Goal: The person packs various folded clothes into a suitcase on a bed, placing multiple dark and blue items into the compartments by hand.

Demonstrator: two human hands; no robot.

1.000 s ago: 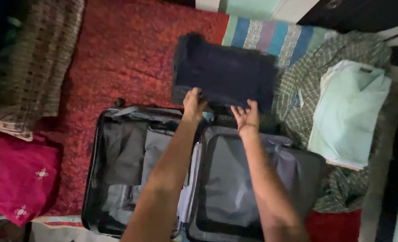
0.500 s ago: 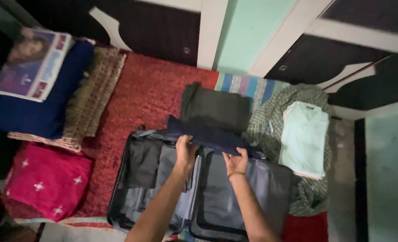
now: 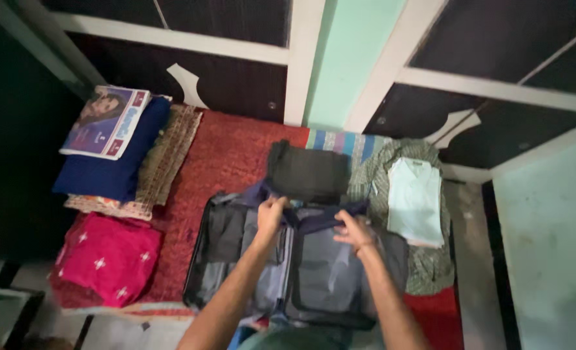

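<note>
An open grey suitcase [image 3: 236,285] lies on a red bedspread [image 3: 230,152]. My left hand [image 3: 270,214] and my right hand [image 3: 354,230] both grip a folded dark navy garment [image 3: 314,217] and hold it over the suitcase's far edge. Just beyond it lies a folded dark grey garment [image 3: 307,172] on the bed.
A pale green folded shirt [image 3: 414,201] rests on a checked cloth [image 3: 424,272] at the right. A striped cloth [image 3: 343,141] lies behind. At the left sit a magenta embroidered garment [image 3: 103,259], a blue folded cloth [image 3: 116,165] with a flat printed packet [image 3: 103,123] on top, and a brown patterned cloth [image 3: 165,159]. Dark cupboard doors [image 3: 236,78] stand behind the bed.
Both hands lifted the navy garment off the folded pile and drew it toward me over the suitcase. The dark grey garment beneath it came into sight. The camera pulled back, showing more of the room.
</note>
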